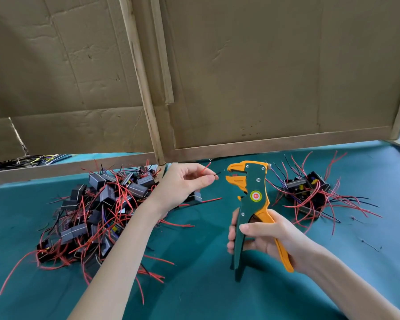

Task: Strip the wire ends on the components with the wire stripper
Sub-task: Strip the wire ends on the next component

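A makeshift assembly workshop: green-covered workbench (194, 285), cardboard partitions (240, 77), heaps of wired components (97, 211).

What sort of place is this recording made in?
Probably a hand-assembly workbench: a green-covered table fenced by cardboard panels, piles of wired components on it, and a wire stripper gripped in the right hand while the left hand pinches a wire.

Green-orange wire stripper (255, 181) held upright between component piles (97, 211)
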`<action>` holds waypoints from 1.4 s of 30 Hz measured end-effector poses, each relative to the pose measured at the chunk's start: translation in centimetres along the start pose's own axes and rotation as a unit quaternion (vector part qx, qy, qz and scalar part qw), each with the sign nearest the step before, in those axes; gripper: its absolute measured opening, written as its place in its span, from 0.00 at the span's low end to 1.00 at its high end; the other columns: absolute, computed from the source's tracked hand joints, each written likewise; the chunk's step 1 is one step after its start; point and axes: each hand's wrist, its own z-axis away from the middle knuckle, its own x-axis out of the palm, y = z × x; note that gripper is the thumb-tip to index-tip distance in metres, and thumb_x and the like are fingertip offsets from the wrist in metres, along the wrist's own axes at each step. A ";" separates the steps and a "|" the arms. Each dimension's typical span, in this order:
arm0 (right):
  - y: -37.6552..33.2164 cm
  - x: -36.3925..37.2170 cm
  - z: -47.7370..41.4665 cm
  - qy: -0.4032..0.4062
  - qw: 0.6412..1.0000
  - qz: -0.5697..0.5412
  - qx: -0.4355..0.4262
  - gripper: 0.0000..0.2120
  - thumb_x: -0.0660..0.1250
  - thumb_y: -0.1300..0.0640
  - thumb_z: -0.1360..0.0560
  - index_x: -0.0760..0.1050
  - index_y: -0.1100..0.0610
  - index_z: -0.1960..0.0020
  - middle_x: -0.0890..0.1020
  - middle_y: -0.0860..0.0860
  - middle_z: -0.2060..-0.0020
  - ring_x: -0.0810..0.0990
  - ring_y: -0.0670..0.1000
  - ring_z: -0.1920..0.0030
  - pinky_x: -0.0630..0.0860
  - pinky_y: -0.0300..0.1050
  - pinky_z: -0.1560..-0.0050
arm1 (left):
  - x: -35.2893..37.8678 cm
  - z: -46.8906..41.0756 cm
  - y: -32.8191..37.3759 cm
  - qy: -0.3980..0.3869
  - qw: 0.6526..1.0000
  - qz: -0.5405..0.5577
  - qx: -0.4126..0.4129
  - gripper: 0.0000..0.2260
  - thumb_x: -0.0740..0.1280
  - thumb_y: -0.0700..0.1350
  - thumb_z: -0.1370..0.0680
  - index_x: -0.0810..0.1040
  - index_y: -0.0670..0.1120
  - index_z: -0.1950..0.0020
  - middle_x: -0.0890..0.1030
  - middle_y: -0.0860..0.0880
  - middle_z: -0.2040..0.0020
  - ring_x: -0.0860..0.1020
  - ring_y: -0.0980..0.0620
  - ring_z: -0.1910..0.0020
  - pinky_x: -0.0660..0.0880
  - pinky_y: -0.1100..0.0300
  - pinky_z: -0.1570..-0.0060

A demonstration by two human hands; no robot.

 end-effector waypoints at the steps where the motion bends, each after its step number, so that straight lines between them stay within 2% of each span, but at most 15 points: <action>1: -0.1 0.1 0.1 -0.001 1.000 0.009 -0.006 0.09 0.68 0.66 0.31 0.77 0.66 0.51 0.80 0.66 0.59 0.81 0.66 0.59 0.80 0.56 0.54 | 0.0 0.1 0.0 -0.011 1.000 -0.005 -0.002 0.04 0.70 0.39 0.25 0.83 0.47 0.57 0.85 0.54 0.59 0.79 0.63 0.58 0.74 0.71 0.56; 5: -0.2 0.3 0.3 -0.007 0.999 0.041 -0.014 0.10 0.69 0.66 0.31 0.76 0.66 0.50 0.80 0.65 0.59 0.81 0.65 0.58 0.79 0.56 0.53 | -0.2 0.3 0.2 -0.037 0.999 -0.025 0.000 0.05 0.69 0.39 0.24 0.83 0.47 0.56 0.85 0.57 0.59 0.79 0.64 0.57 0.73 0.73 0.55; 10: -0.1 0.4 0.4 -0.014 0.998 0.056 -0.008 0.08 0.69 0.66 0.30 0.77 0.66 0.51 0.80 0.65 0.59 0.82 0.65 0.58 0.80 0.55 0.54 | -0.5 0.4 0.5 -0.044 0.998 -0.047 0.003 0.05 0.70 0.41 0.24 0.83 0.49 0.57 0.85 0.50 0.58 0.77 0.60 0.58 0.74 0.67 0.54; 12: 0.0 0.5 0.5 -0.018 0.998 0.061 -0.010 0.08 0.69 0.66 0.30 0.77 0.65 0.52 0.81 0.64 0.59 0.82 0.65 0.58 0.80 0.54 0.54 | -0.5 0.5 0.8 -0.046 0.998 -0.050 0.005 0.06 0.70 0.40 0.24 0.83 0.51 0.58 0.84 0.55 0.61 0.77 0.61 0.60 0.73 0.67 0.55; 14: 0.0 0.5 0.5 -0.022 0.998 0.066 -0.011 0.07 0.69 0.66 0.30 0.78 0.64 0.52 0.81 0.64 0.60 0.82 0.66 0.58 0.80 0.55 0.54 | -0.7 0.6 0.9 -0.047 0.997 -0.055 0.000 0.06 0.71 0.41 0.25 0.83 0.53 0.58 0.83 0.55 0.61 0.77 0.59 0.60 0.74 0.62 0.53; 17: 0.0 0.6 0.6 -0.029 0.997 0.069 -0.012 0.07 0.69 0.66 0.30 0.78 0.64 0.52 0.81 0.65 0.59 0.82 0.66 0.58 0.80 0.55 0.54 | -0.9 0.7 1.3 -0.050 0.997 -0.066 -0.009 0.05 0.72 0.44 0.26 0.84 0.54 0.59 0.84 0.50 0.59 0.78 0.57 0.58 0.76 0.51 0.46; 20: 0.1 0.6 0.6 -0.033 0.997 0.072 -0.012 0.08 0.69 0.66 0.30 0.78 0.64 0.51 0.81 0.65 0.60 0.82 0.65 0.58 0.80 0.54 0.54 | -1.2 1.0 1.6 -0.063 0.995 -0.071 -0.012 0.02 0.73 0.46 0.27 0.85 0.53 0.60 0.84 0.51 0.60 0.79 0.57 0.58 0.75 0.49 0.45; 23: 0.1 0.5 0.6 -0.034 0.996 0.076 -0.008 0.09 0.69 0.66 0.30 0.76 0.66 0.50 0.81 0.65 0.60 0.82 0.66 0.58 0.79 0.54 0.53 | -1.4 1.1 1.8 -0.070 0.994 -0.082 -0.017 0.01 0.73 0.46 0.27 0.85 0.51 0.58 0.84 0.50 0.60 0.79 0.56 0.58 0.76 0.50 0.46; 31: 0.1 0.6 0.6 -0.033 0.995 0.090 -0.012 0.10 0.70 0.65 0.30 0.76 0.66 0.50 0.81 0.64 0.60 0.82 0.65 0.58 0.79 0.53 0.54 | -1.5 1.0 2.2 -0.082 0.993 -0.079 -0.023 0.02 0.73 0.43 0.26 0.85 0.47 0.57 0.83 0.52 0.62 0.77 0.58 0.60 0.74 0.63 0.54; 37: 0.2 0.5 0.6 -0.047 0.995 0.091 -0.017 0.06 0.71 0.63 0.30 0.80 0.61 0.53 0.81 0.64 0.60 0.82 0.65 0.59 0.79 0.51 0.55 | -1.5 1.1 2.2 -0.089 0.993 -0.080 -0.024 0.02 0.73 0.46 0.27 0.85 0.48 0.58 0.83 0.49 0.61 0.77 0.56 0.59 0.74 0.56 0.51; 42: 0.3 0.4 0.6 -0.054 0.994 0.092 -0.020 0.06 0.74 0.61 0.30 0.81 0.59 0.53 0.81 0.63 0.60 0.82 0.64 0.58 0.79 0.51 0.54 | -1.6 1.1 2.2 -0.099 0.993 -0.061 -0.018 0.03 0.73 0.45 0.27 0.85 0.51 0.61 0.82 0.55 0.65 0.77 0.60 0.62 0.72 0.69 0.58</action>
